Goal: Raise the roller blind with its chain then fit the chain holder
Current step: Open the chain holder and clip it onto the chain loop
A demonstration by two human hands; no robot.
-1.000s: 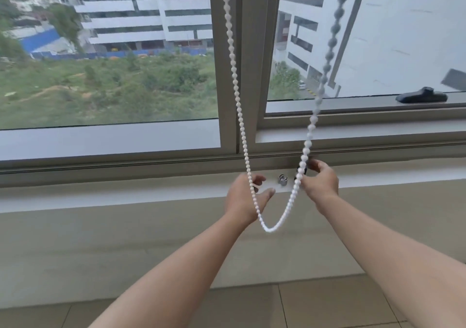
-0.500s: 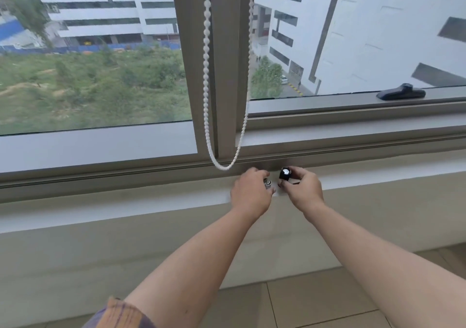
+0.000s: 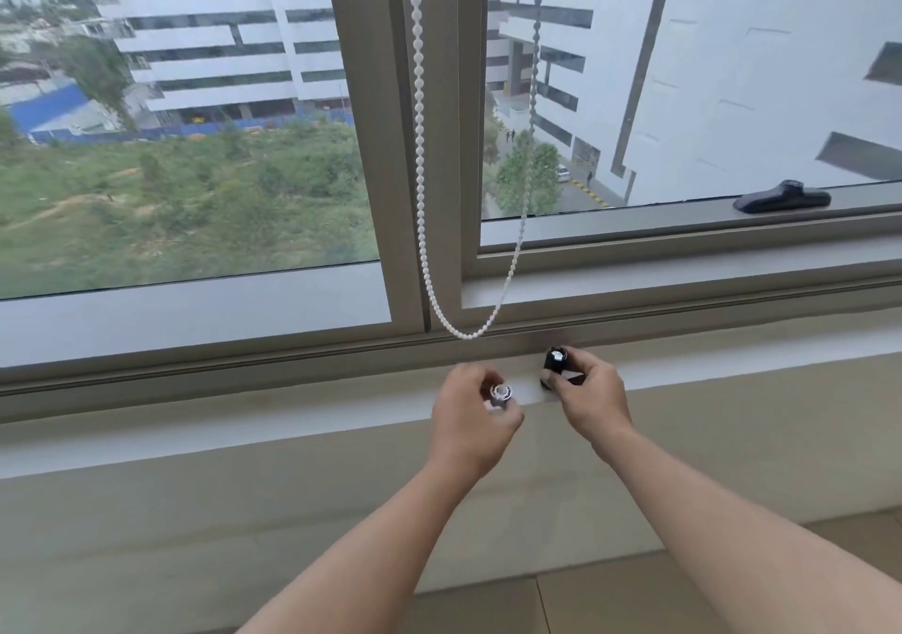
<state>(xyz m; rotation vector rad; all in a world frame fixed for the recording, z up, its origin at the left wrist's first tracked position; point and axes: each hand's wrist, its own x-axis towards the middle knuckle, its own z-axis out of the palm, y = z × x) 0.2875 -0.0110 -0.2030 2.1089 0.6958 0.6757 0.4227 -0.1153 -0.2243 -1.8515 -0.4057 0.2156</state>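
A white bead chain (image 3: 419, 145) hangs free in a loop in front of the window's centre post, its lowest point just above the sill. Below it, my left hand (image 3: 471, 421) pinches a small silver-white holder part (image 3: 501, 392). My right hand (image 3: 593, 397) grips a small black holder part (image 3: 555, 362) a short way to the right. Both hands hover over the pale sill ledge (image 3: 293, 426) and neither touches the chain. The blind itself is out of view above.
A dark window handle (image 3: 783, 197) lies on the right sash frame. The grey window frame (image 3: 441, 96) stands straight ahead, a beige wall drops below the ledge, and floor tiles (image 3: 610, 599) show at the bottom.
Both hands let go of the chain, which swung back to hang by the post. They picked up the two holder parts from the ledge and have drawn them slightly apart.
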